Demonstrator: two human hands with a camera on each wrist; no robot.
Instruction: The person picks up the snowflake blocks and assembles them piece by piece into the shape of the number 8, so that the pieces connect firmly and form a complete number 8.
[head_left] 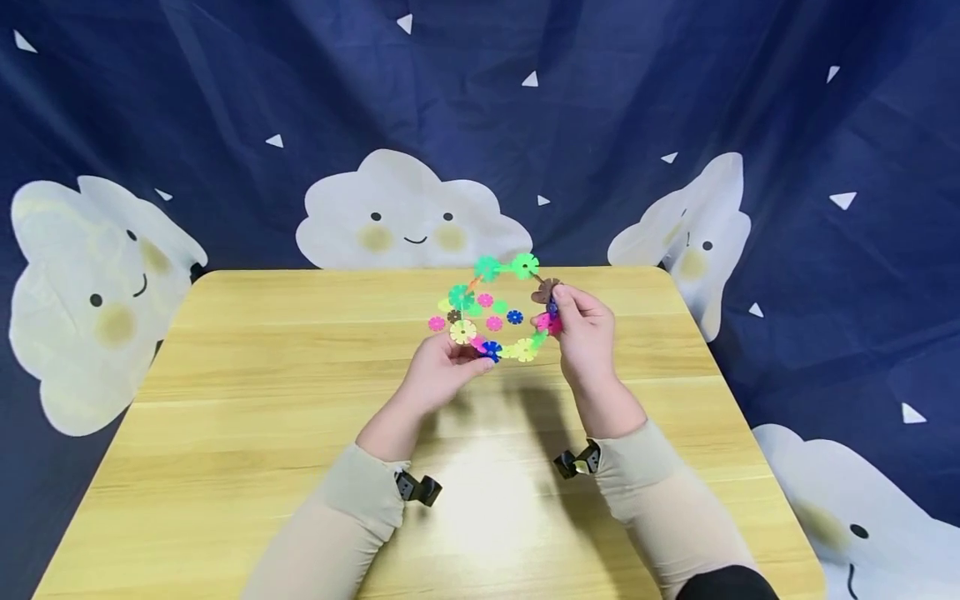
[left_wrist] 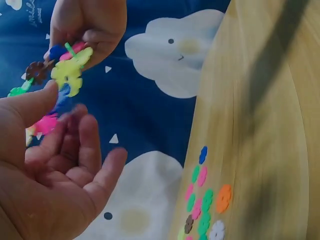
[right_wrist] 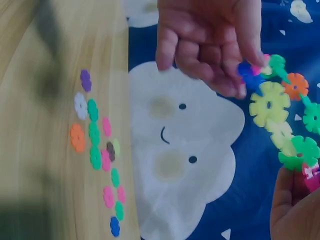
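A ring of interlocked flower-shaped plastic discs is held up above the far part of the table, in green, yellow, blue, pink, brown and orange. My left hand pinches the ring at its near left, by a blue disc; the left wrist view shows the thumb on that side and the other fingers loosely bent. On the ring's right side my right hand grips it beside a brown disc and a pink one. In the right wrist view the right fingers partly hide the pink disc.
Loose flower discs lie on the wooden table beyond the hands, among them a blue disc, an orange disc, a white disc and a purple disc. A dark blue curtain with clouds surrounds the table.
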